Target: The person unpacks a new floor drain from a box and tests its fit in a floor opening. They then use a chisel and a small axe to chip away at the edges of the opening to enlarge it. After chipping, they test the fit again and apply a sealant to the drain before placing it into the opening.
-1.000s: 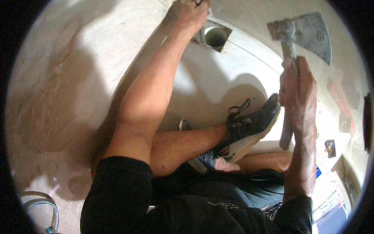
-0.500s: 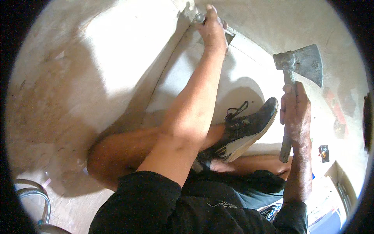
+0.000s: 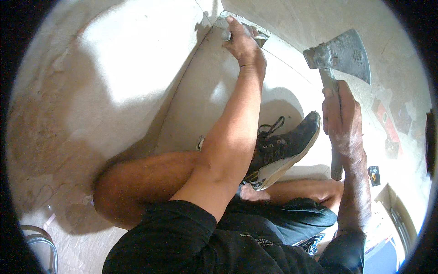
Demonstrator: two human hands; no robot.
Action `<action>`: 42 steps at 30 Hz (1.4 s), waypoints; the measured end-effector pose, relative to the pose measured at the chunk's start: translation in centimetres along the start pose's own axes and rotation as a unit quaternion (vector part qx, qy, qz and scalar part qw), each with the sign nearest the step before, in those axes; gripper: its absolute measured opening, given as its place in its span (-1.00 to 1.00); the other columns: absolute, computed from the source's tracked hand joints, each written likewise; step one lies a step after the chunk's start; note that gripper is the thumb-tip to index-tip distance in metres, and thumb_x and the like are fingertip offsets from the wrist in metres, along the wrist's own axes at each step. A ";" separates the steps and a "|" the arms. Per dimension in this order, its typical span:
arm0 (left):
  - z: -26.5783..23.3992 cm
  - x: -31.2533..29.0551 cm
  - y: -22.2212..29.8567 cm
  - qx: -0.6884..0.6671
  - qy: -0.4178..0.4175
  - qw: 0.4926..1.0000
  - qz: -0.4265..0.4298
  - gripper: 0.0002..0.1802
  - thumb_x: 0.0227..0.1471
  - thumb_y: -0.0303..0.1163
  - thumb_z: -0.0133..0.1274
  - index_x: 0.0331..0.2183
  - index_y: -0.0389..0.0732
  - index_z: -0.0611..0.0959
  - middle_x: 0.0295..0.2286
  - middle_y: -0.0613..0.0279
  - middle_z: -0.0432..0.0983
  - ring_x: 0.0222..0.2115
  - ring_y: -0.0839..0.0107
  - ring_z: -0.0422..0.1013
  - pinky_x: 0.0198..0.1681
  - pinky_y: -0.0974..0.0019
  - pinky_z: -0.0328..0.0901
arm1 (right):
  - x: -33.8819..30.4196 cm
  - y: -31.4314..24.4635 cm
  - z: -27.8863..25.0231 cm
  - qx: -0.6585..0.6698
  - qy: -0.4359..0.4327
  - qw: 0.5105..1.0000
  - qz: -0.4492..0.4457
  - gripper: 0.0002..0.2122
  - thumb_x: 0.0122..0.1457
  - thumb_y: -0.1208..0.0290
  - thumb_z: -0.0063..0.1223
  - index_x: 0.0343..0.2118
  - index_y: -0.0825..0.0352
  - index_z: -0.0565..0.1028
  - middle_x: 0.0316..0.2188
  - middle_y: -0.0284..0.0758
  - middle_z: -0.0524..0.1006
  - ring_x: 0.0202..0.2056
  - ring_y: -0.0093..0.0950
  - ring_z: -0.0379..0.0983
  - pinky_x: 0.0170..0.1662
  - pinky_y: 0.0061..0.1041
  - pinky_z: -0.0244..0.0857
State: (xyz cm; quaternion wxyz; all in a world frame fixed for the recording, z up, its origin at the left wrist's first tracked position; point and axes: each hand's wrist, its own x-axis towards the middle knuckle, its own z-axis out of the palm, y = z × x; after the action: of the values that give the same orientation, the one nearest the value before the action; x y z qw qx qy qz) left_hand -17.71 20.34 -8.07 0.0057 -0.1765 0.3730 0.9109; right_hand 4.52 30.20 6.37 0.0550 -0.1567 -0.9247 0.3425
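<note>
Two bare hands are held out before a seated person, viewed from above. By the left hand [image 3: 246, 48], near the top, a grey metal rod with a rounded end [image 3: 226, 35] is grasped in curled fingers, the thumb pointed upward; most of the rod is hidden by the hand, and whether its far end touches anything cannot be told. By the right hand [image 3: 343, 116], the worn grey handle of a broad-bladed metal hatchet [image 3: 346, 55] is tightly clasped, with the head upward and the cutting edge turned to the right, well apart from the rod. Beside the left hand, a dark, rough-edged recess [image 3: 263, 42] in the pale tiled surface [image 3: 200, 86] is partly covered. Between the two forearms, a black lace-up shoe with a pale sole [image 3: 285, 148] is seen on a folded leg. Black shorts [image 3: 301, 217] and a black short-sleeved shirt [image 3: 182, 242] are worn. At the lower left, a shiny silver flexible hose [image 3: 53, 251] is seen curving on the dusty beige floor [image 3: 77, 192].
</note>
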 end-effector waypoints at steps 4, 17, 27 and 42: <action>-1.1 -0.1 -0.6 -0.041 -0.036 0.998 0.006 -0.54 0.30 0.04 0.07 -0.14 -0.18 0.40 -0.30 0.27 0.38 -0.30 0.41 0.36 -0.13 0.09 0.35 | 0.2 -1.6 -0.8 0.050 -0.016 0.994 0.092 -0.83 0.42 0.35 -0.06 -0.19 0.37 0.39 -0.55 -0.05 0.48 -0.50 -0.18 0.47 -0.36 -0.23 0.32; -1.8 -1.7 -0.5 -0.039 -0.069 0.996 0.037 -0.62 0.29 -0.06 0.07 -0.23 -0.18 0.41 -0.38 0.28 0.39 -0.33 0.33 0.46 -0.02 0.00 0.37 | 2.1 -1.0 -0.4 0.040 -0.032 0.999 -0.013 -0.83 0.42 0.36 -0.06 -0.17 0.39 0.42 -0.57 -0.05 0.46 -0.52 -0.09 0.49 -0.44 -0.16 0.31; -1.0 -2.0 -0.7 -0.039 -0.032 0.998 0.033 -0.64 0.28 -0.07 0.07 -0.28 -0.16 0.40 -0.38 0.20 0.47 -0.47 0.31 0.46 -0.22 0.09 0.44 | 6.5 -1.1 0.2 -0.053 -0.028 0.984 -0.165 -0.74 0.48 0.27 -0.18 -0.14 0.40 0.43 -0.58 -0.18 0.46 -0.57 -0.32 0.44 -0.52 -0.25 0.31; -2.7 -0.4 -1.3 0.057 -0.131 0.987 0.071 -0.53 0.28 0.03 0.08 -0.41 -0.19 0.46 -0.55 0.23 0.44 -0.52 0.37 0.40 -0.34 0.22 0.31 | 7.3 -0.1 1.0 -0.140 0.014 0.941 -0.308 -0.71 0.51 0.21 -0.22 -0.07 0.36 0.45 -0.58 -0.23 0.49 -0.58 -0.48 0.49 -0.57 -0.39 0.35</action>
State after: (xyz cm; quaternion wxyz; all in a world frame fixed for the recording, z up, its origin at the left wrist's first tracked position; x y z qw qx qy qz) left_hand -16.30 19.50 -10.61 -0.0002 -0.0286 0.4324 0.9012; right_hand -2.63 31.90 5.66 0.1485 0.1247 -0.9655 0.1738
